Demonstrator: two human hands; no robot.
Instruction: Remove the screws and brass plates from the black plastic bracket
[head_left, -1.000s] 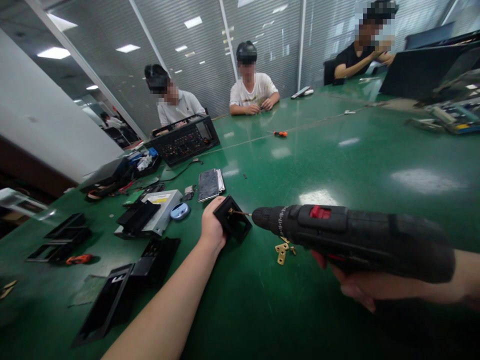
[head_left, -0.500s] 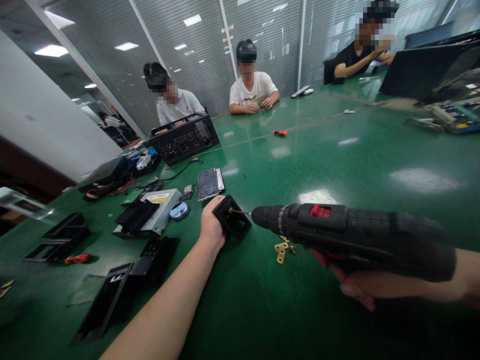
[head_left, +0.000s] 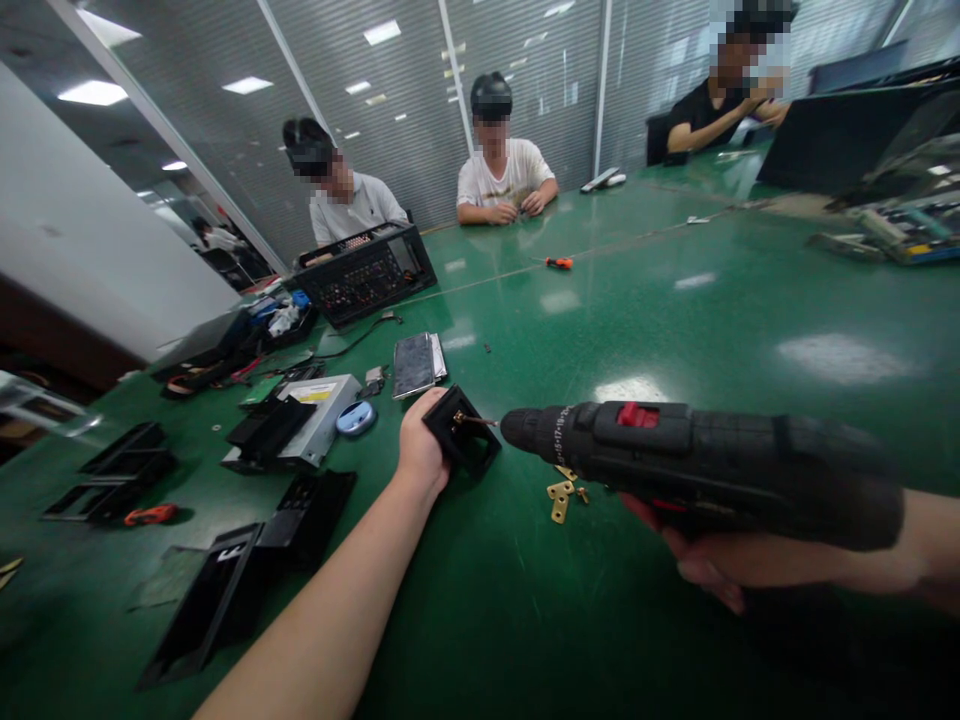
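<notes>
My left hand [head_left: 421, 440] grips a small black plastic frame [head_left: 480, 455] by its left side, tilted up off the green table. A small brass-coloured piece [head_left: 458, 418] sits inside the frame near its upper left. Wrapped round the grip of a black power drill [head_left: 645, 450], my right hand [head_left: 712, 560] holds it level, its chuck pointing left. The drill's long thin bit [head_left: 481, 421] reaches into the frame and meets the brass piece; exact contact is too small to tell. Below the chuck, several flat brass brackets [head_left: 559, 498] and a small brass screw [head_left: 583, 494] lie on the table.
Left of my forearm lie black plastic housings [head_left: 225, 590], an orange-handled tool [head_left: 152, 515], a silver disc drive [head_left: 330, 410] and a blue round object [head_left: 355, 418]. Farther off are a black computer case [head_left: 367, 275], an orange screwdriver [head_left: 559, 263] and three seated people.
The view has shifted very slightly. Both hands, the frame and the drill keep nearly the same places relative to each other, the bit still reaching into the frame.
</notes>
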